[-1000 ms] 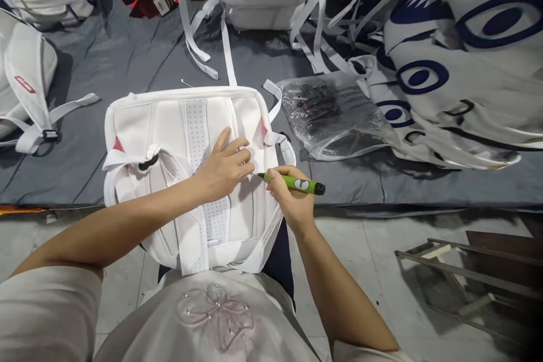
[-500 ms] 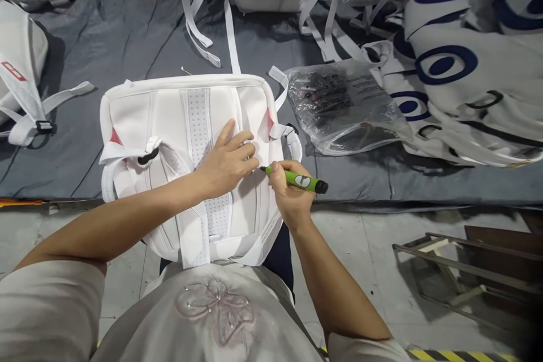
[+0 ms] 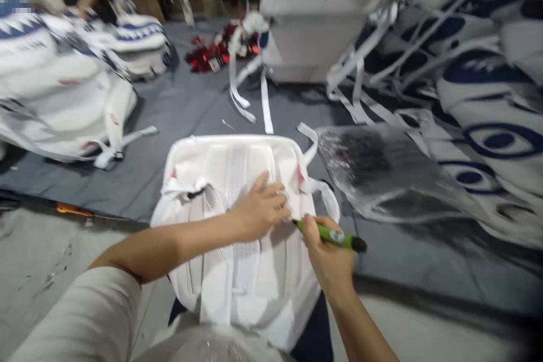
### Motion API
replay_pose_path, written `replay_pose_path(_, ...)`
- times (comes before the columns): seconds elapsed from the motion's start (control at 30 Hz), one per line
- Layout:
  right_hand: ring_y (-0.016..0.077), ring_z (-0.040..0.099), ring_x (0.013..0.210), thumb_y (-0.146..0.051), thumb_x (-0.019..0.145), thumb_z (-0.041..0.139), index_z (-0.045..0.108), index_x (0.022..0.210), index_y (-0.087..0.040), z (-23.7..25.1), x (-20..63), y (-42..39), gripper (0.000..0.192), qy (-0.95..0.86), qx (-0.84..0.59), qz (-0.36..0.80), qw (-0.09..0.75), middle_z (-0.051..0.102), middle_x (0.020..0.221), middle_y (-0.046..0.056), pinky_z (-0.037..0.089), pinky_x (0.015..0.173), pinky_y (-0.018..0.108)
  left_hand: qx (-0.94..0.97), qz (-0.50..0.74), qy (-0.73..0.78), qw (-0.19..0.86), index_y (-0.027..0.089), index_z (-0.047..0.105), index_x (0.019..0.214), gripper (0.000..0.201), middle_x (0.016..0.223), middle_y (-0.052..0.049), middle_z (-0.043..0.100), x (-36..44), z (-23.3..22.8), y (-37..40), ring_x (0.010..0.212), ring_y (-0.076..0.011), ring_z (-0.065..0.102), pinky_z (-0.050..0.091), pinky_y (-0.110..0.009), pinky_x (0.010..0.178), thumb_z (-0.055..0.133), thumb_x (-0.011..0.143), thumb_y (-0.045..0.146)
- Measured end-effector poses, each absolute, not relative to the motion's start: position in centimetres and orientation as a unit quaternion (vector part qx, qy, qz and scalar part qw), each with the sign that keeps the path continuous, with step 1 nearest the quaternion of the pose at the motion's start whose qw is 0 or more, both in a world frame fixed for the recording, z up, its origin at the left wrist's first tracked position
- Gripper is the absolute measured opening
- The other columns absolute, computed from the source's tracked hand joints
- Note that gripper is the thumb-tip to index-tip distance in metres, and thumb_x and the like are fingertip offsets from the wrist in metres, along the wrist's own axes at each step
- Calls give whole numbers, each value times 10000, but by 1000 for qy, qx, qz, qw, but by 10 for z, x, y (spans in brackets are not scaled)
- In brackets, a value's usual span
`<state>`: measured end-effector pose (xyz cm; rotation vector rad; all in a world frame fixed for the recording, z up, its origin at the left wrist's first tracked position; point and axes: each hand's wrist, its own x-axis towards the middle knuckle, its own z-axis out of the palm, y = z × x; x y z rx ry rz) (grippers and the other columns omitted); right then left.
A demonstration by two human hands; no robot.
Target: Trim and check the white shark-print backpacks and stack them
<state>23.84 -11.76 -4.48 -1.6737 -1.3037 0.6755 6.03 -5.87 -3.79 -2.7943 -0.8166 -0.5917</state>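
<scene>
A white backpack point(image 3: 212, 169) lies back-side up, half on the grey mat and half on my lap. My left hand point(image 3: 261, 206) rests flat on its padded back panel, fingers spread. Just to the right, my right hand point(image 3: 326, 254) grips a green marker point(image 3: 328, 233) whose tip touches the backpack close to my left fingertips. The picture is blurred by head motion.
A clear plastic bag point(image 3: 373, 172) lies right of the backpack on the grey mat point(image 3: 178, 107). White backpacks with blue prints point(image 3: 479, 96) are piled at right, more white backpacks point(image 3: 63, 85) at left. Loose white straps point(image 3: 254, 96) and red tags point(image 3: 207, 56) lie behind. Another person sits at far left.
My head has lifted and turned left, so the far room and another person appear. Both hands stay where they were on the backpack, the marker tip still on it.
</scene>
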Motion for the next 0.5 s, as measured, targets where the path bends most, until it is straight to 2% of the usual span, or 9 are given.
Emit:
replay_pose_path(0.2,169,528,461,-628,787,523,606,624,-220,-44,240,-108,447,-546,-690,238,410,566,493,3,403,485,300,-943,-147,-281,99,226,677,927,210,995,-44,628,60,-38,-53,1210,-284,523,278,-635,1186,473,975,244)
replay_pose_path(0.5,230,577,451,-652,793,516,585,655,-267,-57,249,-104,415,-562,-700,184,401,593,496,16,414,448,340,-950,-117,-273,98,233,721,1000,200,1036,-98,670,62,-29,-53,1219,-318,523,300,-673,1139,542,959,312)
